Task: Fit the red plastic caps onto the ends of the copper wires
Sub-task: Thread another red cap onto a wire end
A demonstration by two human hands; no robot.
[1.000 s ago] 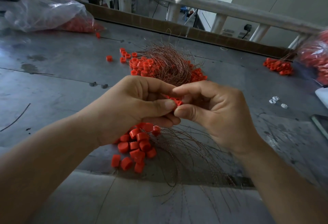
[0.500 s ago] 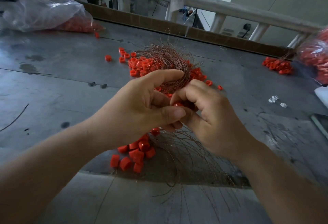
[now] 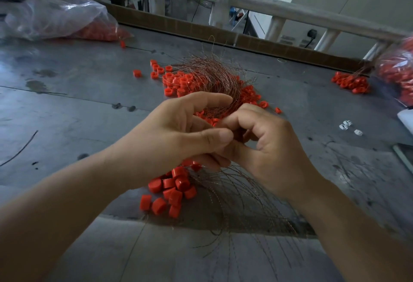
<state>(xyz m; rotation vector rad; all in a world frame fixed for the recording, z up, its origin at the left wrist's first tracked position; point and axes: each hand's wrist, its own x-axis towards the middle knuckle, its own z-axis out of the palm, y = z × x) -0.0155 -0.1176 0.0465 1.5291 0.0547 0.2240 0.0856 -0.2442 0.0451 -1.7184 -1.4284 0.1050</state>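
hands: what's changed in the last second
The left hand lifted its index finger off the pinch and now holds it out above the copper wires. Its thumb stays pressed toward the right hand, which curled its fingers tighter. The red cap, plain between the fingertips before, is now nearly hidden. The loose caps on the table stayed put.

Bare table (image 3: 67, 114) lies open on the left, and on the right up to the white bits (image 3: 348, 126). Straight ahead a wire tangle (image 3: 214, 78) ringed with caps (image 3: 178, 82) blocks the way; nearer, more caps and fanned wires (image 3: 245, 203) crowd the front edge. Bags (image 3: 55, 20) fill both far corners, a rail (image 3: 245, 0) behind them
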